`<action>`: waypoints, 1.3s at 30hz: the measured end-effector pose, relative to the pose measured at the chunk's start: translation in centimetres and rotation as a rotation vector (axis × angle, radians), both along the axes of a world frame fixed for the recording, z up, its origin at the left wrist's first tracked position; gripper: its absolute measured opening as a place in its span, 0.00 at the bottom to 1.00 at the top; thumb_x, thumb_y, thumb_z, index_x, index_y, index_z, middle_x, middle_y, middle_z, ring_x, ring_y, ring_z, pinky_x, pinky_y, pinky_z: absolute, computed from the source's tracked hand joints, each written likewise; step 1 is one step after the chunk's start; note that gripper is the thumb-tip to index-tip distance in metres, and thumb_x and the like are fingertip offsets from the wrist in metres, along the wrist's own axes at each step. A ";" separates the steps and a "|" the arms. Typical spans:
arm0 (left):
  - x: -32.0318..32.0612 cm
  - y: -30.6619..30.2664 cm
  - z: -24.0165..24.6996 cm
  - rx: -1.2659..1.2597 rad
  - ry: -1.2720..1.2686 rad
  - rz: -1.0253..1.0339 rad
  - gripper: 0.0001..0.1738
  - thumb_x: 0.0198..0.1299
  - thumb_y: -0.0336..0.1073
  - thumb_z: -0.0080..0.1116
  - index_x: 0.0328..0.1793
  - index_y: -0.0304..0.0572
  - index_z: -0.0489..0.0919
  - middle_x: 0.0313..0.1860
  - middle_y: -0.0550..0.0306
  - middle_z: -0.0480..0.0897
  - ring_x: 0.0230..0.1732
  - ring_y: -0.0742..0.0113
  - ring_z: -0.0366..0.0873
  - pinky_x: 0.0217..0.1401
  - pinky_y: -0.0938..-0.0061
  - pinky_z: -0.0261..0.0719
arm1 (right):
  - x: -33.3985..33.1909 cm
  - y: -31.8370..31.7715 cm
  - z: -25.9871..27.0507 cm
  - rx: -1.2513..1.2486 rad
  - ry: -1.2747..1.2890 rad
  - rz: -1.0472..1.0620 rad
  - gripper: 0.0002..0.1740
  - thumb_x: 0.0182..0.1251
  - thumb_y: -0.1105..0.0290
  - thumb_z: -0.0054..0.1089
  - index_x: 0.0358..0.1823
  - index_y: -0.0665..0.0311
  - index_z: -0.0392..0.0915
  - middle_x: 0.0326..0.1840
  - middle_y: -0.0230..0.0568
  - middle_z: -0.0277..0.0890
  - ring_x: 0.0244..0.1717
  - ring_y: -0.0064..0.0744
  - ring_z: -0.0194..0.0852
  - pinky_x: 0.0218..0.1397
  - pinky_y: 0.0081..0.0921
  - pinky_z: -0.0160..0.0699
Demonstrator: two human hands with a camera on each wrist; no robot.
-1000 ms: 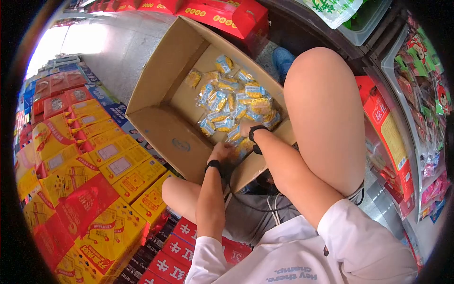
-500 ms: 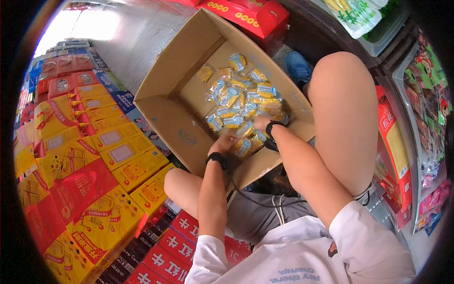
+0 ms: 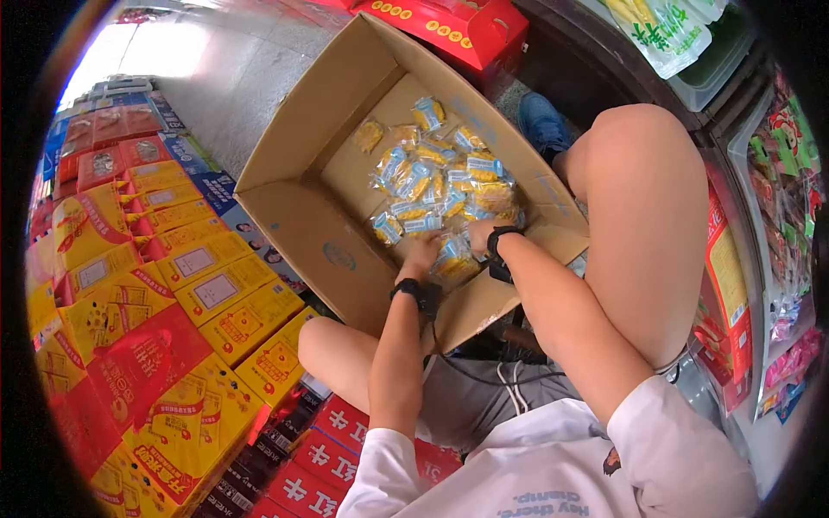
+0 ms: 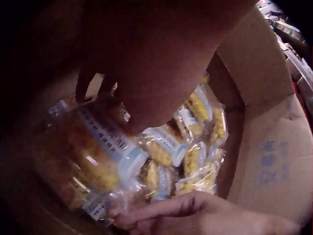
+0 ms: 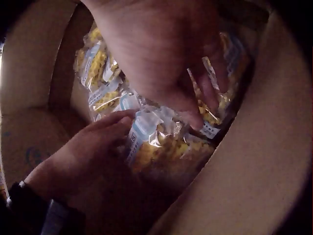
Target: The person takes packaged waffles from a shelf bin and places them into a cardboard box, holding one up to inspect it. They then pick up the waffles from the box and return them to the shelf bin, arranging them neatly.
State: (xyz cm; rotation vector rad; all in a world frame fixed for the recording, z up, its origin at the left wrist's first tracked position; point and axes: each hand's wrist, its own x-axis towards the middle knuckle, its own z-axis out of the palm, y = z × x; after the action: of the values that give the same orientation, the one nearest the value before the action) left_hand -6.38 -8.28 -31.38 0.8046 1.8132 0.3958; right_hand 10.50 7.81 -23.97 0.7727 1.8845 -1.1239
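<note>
Small clear packets of yellow snack (image 3: pixel 414 183) with blue-and-white labels lie piled in a cardboard box (image 3: pixel 341 250) between the person's legs. My left hand (image 3: pixel 421 252) is down at the near end of the pile. In the right wrist view its fingertips pinch the clear end of one snack packet (image 5: pixel 142 132); in the left wrist view that packet looms large beneath the hand. My right hand (image 3: pixel 480 233) reaches in from the right. Its fingers look spread over packets along the box wall in the right wrist view, thumb apart from them. Both wrists wear black bands.
Yellow and red gift boxes (image 3: pixel 216 293) are stacked left of the cardboard box. Red drink cartons (image 3: pixel 306 470) lie by the near side. A red carton (image 3: pixel 471 34) stands beyond it. Racks of bagged goods (image 3: pixel 786 198) line the right, past the bent knee (image 3: pixel 648 190).
My left hand has moved slightly forward along the packets at the near end. The right hand stays beside it. The head view has shifted, so the box appears farther right.
</note>
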 end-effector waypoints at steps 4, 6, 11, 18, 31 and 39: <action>1.4 -2.3 -2.7 0.073 -0.048 0.241 0.30 0.66 0.46 0.66 0.66 0.33 0.73 0.59 0.41 0.83 0.59 0.52 0.80 0.65 0.61 0.77 | -0.2 -0.3 -2.3 0.038 -0.076 -0.016 0.19 0.62 0.66 0.61 0.51 0.69 0.85 0.55 0.57 0.83 0.57 0.53 0.84 0.56 0.49 0.82; 1.1 -3.1 -5.1 0.045 0.055 0.292 0.37 0.59 0.51 0.74 0.64 0.31 0.74 0.57 0.40 0.83 0.59 0.50 0.80 0.66 0.60 0.76 | -0.9 -0.3 -3.7 0.018 -0.110 -0.218 0.21 0.67 0.61 0.60 0.55 0.68 0.84 0.60 0.58 0.82 0.61 0.54 0.81 0.62 0.49 0.81; 1.6 -3.3 -5.8 -0.174 0.146 0.403 0.56 0.45 0.55 0.82 0.69 0.24 0.65 0.71 0.34 0.70 0.72 0.45 0.69 0.69 0.58 0.75 | -2.2 -1.1 -3.8 0.017 -0.042 -0.349 0.30 0.64 0.53 0.66 0.58 0.71 0.81 0.64 0.62 0.78 0.65 0.58 0.78 0.66 0.47 0.79; 2.0 -2.5 -1.3 -0.324 -0.039 0.609 0.56 0.39 0.51 0.86 0.67 0.21 0.70 0.63 0.37 0.77 0.59 0.49 0.77 0.56 0.57 0.80 | -2.1 -3.5 -6.3 0.015 0.115 -0.311 0.37 0.53 0.45 0.79 0.53 0.70 0.83 0.50 0.55 0.85 0.51 0.48 0.86 0.53 0.40 0.84; -1.9 0.1 1.8 0.265 0.120 0.604 0.48 0.45 0.34 0.83 0.71 0.27 0.68 0.69 0.38 0.74 0.67 0.51 0.75 0.71 0.62 0.72 | -6.8 -4.1 -5.2 -0.284 0.204 -0.888 0.28 0.52 0.62 0.81 0.45 0.68 0.71 0.36 0.40 0.74 0.34 0.33 0.79 0.31 0.32 0.83; -1.4 -0.8 0.5 0.229 -0.110 0.737 0.48 0.48 0.42 0.82 0.70 0.30 0.67 0.66 0.35 0.75 0.65 0.48 0.76 0.69 0.60 0.73 | -6.4 -5.3 -9.2 -0.288 0.209 -1.049 0.27 0.53 0.63 0.80 0.44 0.67 0.70 0.30 0.37 0.72 0.30 0.29 0.76 0.26 0.31 0.78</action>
State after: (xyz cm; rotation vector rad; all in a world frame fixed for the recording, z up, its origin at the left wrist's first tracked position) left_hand -7.73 -9.10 -30.90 0.2219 1.9347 1.1129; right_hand 4.11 2.53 -33.17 1.5859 1.3706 -2.1089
